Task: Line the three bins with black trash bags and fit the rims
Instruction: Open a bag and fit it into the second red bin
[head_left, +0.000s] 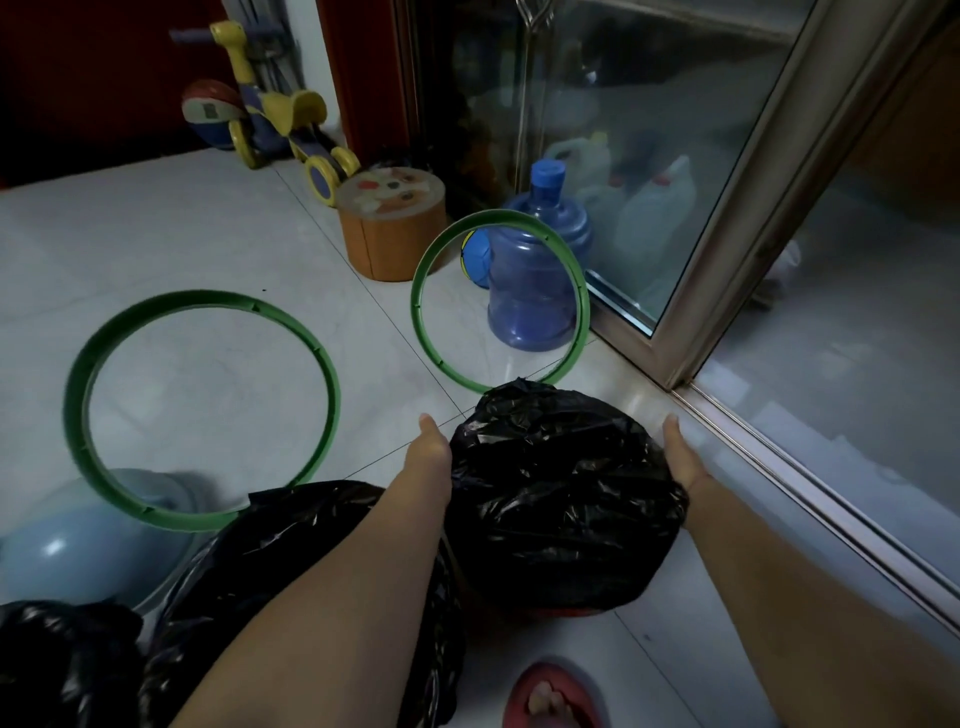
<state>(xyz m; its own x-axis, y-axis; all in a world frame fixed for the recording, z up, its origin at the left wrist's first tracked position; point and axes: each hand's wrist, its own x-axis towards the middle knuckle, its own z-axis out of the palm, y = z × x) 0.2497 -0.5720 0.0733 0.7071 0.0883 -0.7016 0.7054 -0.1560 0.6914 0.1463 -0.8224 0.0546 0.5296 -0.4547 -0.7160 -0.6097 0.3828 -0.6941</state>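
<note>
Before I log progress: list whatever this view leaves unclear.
Head view only:
- Bin under the black bag: wrapped by the bag, only an orange sliver shows below.
- Fingers of the left hand and right hand: hidden behind that bag.
- Corner bag: cut off by the bottom-left edge; bin beneath unseen.
</note>
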